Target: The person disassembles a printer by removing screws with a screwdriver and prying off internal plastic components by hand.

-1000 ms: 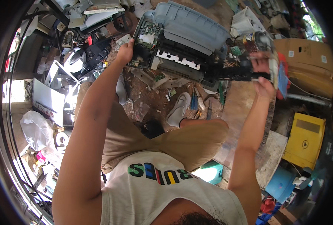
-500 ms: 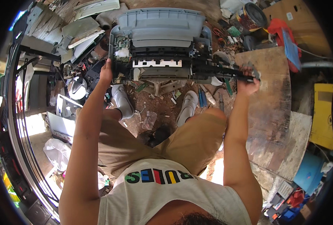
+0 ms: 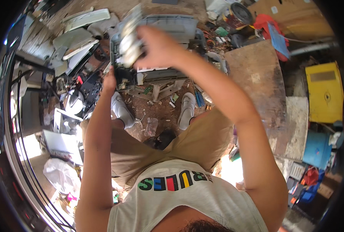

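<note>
A partly dismantled printer (image 3: 168, 23) with a grey-blue casing stands on the ground in front of my feet, its inside exposed. My left hand (image 3: 109, 80) grips the left edge of its casing. My right hand (image 3: 158, 46) reaches across over the printer's left half, closed on a whitish and silvery part (image 3: 130, 44). Motion smears that part, so its kind cannot be made out. My right hand and the part hide much of the printer's left side, including the circuit board area.
A wooden board (image 3: 257, 73) lies at the right, with a yellow metal case (image 3: 325, 92) and a blue bin (image 3: 317, 149) beyond it. Scrap panels (image 3: 77, 42) and mixed parts crowd the left. Pliers-like blue handles (image 3: 199, 98) lie by my right shoe (image 3: 186, 110).
My right hand has left the long black bar at the printer's right and swung left over the printer with the whitish part. The bar no longer shows there. My left hand stays at the casing.
</note>
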A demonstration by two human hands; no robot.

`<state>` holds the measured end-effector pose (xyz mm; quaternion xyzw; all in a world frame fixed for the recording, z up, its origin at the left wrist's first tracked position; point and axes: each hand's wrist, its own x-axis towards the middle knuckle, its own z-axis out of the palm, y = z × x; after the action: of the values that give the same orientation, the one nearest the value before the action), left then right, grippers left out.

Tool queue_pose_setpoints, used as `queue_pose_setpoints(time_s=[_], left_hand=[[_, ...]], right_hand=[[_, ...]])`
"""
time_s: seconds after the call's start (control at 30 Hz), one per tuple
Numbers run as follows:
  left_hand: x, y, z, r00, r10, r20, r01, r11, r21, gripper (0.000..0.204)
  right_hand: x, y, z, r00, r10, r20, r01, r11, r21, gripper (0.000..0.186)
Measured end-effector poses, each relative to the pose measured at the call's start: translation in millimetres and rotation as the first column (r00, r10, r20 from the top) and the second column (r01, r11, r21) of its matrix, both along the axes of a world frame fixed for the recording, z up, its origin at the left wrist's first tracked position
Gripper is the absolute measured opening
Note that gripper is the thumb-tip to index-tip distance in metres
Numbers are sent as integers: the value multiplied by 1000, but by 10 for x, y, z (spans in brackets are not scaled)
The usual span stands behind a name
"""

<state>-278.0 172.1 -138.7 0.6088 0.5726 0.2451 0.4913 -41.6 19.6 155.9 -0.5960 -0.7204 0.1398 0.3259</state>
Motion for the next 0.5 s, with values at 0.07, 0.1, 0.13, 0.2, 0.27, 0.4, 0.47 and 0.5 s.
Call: queue_pose_setpoints(time_s=[0.07,0.1,0.13,0.2,0.27,0.4,0.47,0.5], left_hand=[[99,-27,-78,967,-70,243,102,988,-119,63],[104,-3,-137,878,9,478,107,971,-215,49],[99,23,-204,741,117,661,134,939,-316,37],[-39,89,-210,562,118,818,316,884,-345,37],[-208,302,-430,789,-223,572,300,953,-43,40],[45,-76,107,947,-12,321,83,974,-209,75],[119,-210,329,985,-23,173,47,990,-136,81],[31,-212,362,989,-11,150,32,990,-140,82]], right_hand=[[-364,84,-415,960,30,278,-7,996,-83,71],[-537,57,-488,949,38,314,-7,995,-97,74],[-630,48,-643,951,45,304,-6,992,-129,79],[-729,-2,-731,975,49,219,-41,998,-41,79],[-707,-31,-696,986,35,165,-48,996,76,76],[-46,-172,-325,993,13,-113,15,970,243,75],[426,-481,6,942,-22,-335,88,979,183,68],[620,-649,209,901,-75,-428,140,982,125,62]])
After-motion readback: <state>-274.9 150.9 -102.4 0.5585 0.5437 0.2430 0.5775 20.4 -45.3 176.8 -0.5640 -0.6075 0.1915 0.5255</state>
